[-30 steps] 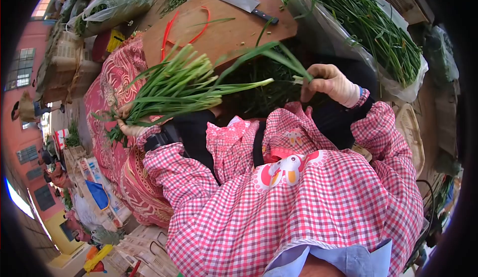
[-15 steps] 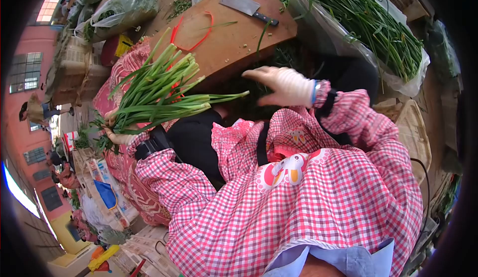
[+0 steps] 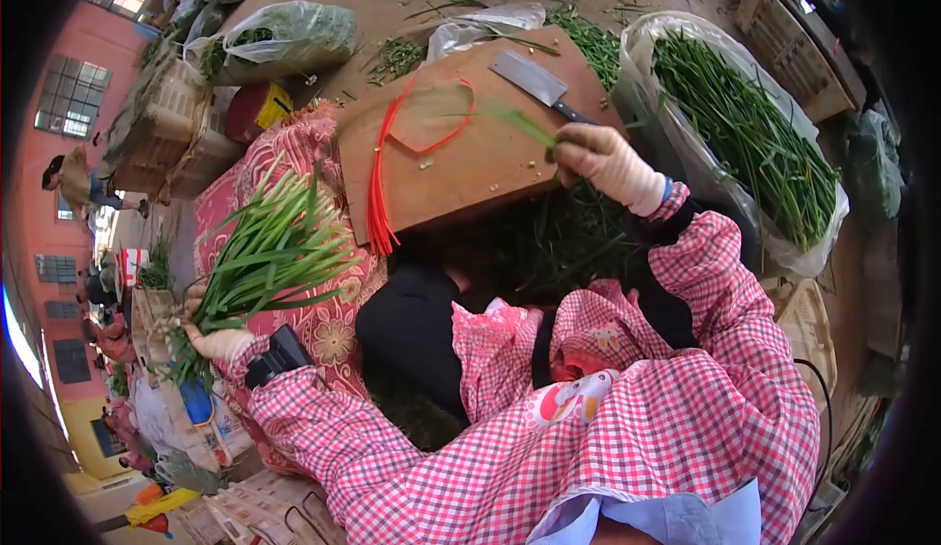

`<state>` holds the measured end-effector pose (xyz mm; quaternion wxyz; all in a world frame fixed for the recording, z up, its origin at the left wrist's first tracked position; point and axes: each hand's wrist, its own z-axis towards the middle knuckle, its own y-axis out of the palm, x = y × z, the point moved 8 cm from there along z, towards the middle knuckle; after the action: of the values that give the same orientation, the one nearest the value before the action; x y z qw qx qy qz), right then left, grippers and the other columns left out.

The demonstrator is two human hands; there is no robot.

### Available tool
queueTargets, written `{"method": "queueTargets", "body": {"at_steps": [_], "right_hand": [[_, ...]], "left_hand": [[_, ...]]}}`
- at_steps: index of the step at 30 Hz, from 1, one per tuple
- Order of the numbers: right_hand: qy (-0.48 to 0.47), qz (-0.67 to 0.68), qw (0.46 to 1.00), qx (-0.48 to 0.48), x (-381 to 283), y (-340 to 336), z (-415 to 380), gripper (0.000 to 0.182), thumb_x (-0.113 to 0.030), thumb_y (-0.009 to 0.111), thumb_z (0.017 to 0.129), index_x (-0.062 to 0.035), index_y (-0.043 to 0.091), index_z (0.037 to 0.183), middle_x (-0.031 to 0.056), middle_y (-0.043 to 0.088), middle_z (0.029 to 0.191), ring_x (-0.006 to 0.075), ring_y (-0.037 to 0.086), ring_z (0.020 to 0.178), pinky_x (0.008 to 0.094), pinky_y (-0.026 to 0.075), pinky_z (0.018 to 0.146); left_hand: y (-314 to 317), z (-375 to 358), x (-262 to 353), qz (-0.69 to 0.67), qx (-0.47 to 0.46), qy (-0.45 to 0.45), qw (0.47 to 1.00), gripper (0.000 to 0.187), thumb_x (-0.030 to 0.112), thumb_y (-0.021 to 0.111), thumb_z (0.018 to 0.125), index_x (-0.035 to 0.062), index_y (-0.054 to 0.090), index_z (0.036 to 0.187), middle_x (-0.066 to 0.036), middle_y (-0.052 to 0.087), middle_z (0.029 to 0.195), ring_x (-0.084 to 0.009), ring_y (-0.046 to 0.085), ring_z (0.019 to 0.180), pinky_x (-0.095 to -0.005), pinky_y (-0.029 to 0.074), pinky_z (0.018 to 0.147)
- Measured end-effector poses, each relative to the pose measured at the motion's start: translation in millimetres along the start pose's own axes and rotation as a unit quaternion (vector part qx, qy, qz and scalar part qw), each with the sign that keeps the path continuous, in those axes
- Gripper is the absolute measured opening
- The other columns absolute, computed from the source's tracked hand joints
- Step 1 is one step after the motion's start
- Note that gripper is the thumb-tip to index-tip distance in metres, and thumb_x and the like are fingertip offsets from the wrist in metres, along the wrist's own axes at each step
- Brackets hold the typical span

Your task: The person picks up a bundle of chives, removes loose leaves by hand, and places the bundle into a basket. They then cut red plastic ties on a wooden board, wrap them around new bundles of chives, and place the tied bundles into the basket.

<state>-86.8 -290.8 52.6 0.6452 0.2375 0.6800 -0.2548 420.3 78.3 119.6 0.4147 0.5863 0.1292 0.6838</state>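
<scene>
My left hand (image 3: 218, 339), in a pale glove, is wrapped round the leafy end of a thick bunch of chives (image 3: 279, 251). The bunch lies over a red patterned cloth (image 3: 338, 334), its cut stems fanned upward. My gloved right hand (image 3: 616, 165) is closed on a few loose chive leaves (image 3: 537, 133), blurred at their tips, above the right edge of a wooden board (image 3: 510, 153). Just beyond that hand lies a cleaver (image 3: 529, 76), its black handle towards me. Red ties (image 3: 379, 187) hang over the board's left side, one curving across the top.
A large plastic-lined heap of chives (image 3: 745, 133) stands to the right. Beyond the board are scattered cuttings (image 3: 397, 58) and a stuffed clear bag (image 3: 289, 35). Crates (image 3: 157, 138) stand at left, with a person (image 3: 78, 177) farther off. Trimmings (image 3: 578, 241) lie below the board.
My right hand has gone from open to closed on loose leaves and moved up to the board's edge. My left hand has carried the bunch down and left, away from the red ties.
</scene>
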Motion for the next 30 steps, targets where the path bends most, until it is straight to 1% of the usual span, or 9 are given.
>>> {"method": "queueTargets", "body": {"at_steps": [4,7,10,13,16,20,22,26,30], "right_hand": [[-0.04,0.039,0.996,0.069,-27.1,-1.3,41.1,0.022,-0.019,0.056,0.091,0.0016,0.061,0.097,0.0003,0.057,0.07,0.008,0.055,0.065,0.0226,0.045,0.062],[-0.023,0.024,0.994,0.103,-12.5,22.9,80.0,0.02,-0.016,0.059,0.09,0.0022,0.06,0.099,-0.0027,0.053,0.072,0.0052,0.05,0.065,0.0214,0.042,0.061],[-0.082,-0.163,0.97,0.157,32.6,41.2,121.5,0.022,-0.021,0.064,0.085,-0.0041,0.062,0.099,0.0112,0.063,0.072,0.0207,0.059,0.063,0.0315,0.047,0.061],[-0.026,-0.362,0.917,0.167,82.2,57.6,148.0,0.025,-0.033,0.06,0.083,-0.009,0.062,0.09,0.0164,0.065,0.077,0.0354,0.062,0.076,0.0422,0.049,0.066],[0.056,-0.457,0.883,0.089,129.3,69.5,157.5,0.025,-0.035,0.059,0.084,-0.0105,0.06,0.089,0.0143,0.065,0.075,0.0341,0.063,0.075,0.0435,0.049,0.068],[0.059,-0.467,0.88,0.058,111.8,65.4,147.6,0.027,-0.035,0.06,0.082,-0.0098,0.06,0.093,0.0139,0.065,0.078,0.0327,0.063,0.076,0.043,0.049,0.068],[-0.086,-0.474,0.864,0.147,83.3,47.0,144.2,0.031,-0.03,0.065,0.08,-0.0085,0.06,0.101,0.0133,0.064,0.08,0.0324,0.062,0.074,0.039,0.049,0.067],[0.073,-0.581,0.808,0.067,116.5,19.1,166.3,0.029,-0.03,0.061,0.081,-0.0087,0.057,0.1,0.0137,0.066,0.084,0.0325,0.064,0.081,0.0423,0.05,0.069],[0.066,-0.568,0.819,0.053,122.4,12.7,175.9,0.023,-0.029,0.057,0.083,-0.0062,0.061,0.087,0.0152,0.066,0.082,0.0353,0.063,0.08,0.0433,0.049,0.071]], "left_hand": [[-14.7,-15.4,-4.9,-0.027,0.189,0.023,0.981,0.025,0.028,0.051,0.089,0.0056,0.061,0.092,-0.009,0.063,0.104,-0.0296,0.053,0.112,-0.0531,0.036,0.1],[-37.4,-13.1,-29.7,-0.021,0.193,0.008,0.981,0.03,0.03,0.046,0.09,0.0048,0.061,0.098,-0.013,0.061,0.109,-0.0287,0.055,0.107,-0.0466,0.039,0.099],[16.1,-45.8,-54.4,0.022,0.157,0.003,0.987,0.031,0.031,0.045,0.091,0.0054,0.061,0.098,-0.012,0.061,0.109,-0.0285,0.057,0.105,-0.0459,0.04,0.097],[10.1,-56.1,-77.4,0.066,0.156,-0.033,0.985,0.036,0.036,0.039,0.093,0.0062,0.059,0.089,-0.013,0.06,0.108,-0.0272,0.054,0.107,-0.0456,0.041,0.095],[17.1,-72.2,-101.7,0.037,0.09,-0.067,0.993,0.035,0.036,0.04,0.093,0.0069,0.058,0.09,-0.013,0.058,0.109,-0.0262,0.053,0.107,-0.045,0.041,0.096],[17.4,-89.3,-117.1,0.036,0.161,-0.073,0.984,0.031,0.035,0.045,0.091,0.0062,0.058,0.09,-0.011,0.057,0.111,-0.0235,0.049,0.112,-0.0434,0.037,0.101],[8.2,-98.2,-124.3,-0.012,0.245,-0.1,0.964,0.03,0.034,0.047,0.091,0.0064,0.058,0.09,-0.008,0.057,0.109,-0.0218,0.048,0.114,-0.0424,0.036,0.102],[-2.3,-98.9,-128.6,-0.026,0.205,-0.104,0.973,0.025,0.032,0.049,0.09,0.008,0.057,0.089,-0.005,0.057,0.103,-0.0227,0.047,0.114,-0.0441,0.034,0.104],[22.1,-102.1,-138.5,-0.164,0.102,-0.192,0.962,0.025,0.032,0.051,0.091,0.0088,0.06,0.096,-0.005,0.063,0.099,-0.0254,0.049,0.115,-0.0481,0.031,0.106]]}}
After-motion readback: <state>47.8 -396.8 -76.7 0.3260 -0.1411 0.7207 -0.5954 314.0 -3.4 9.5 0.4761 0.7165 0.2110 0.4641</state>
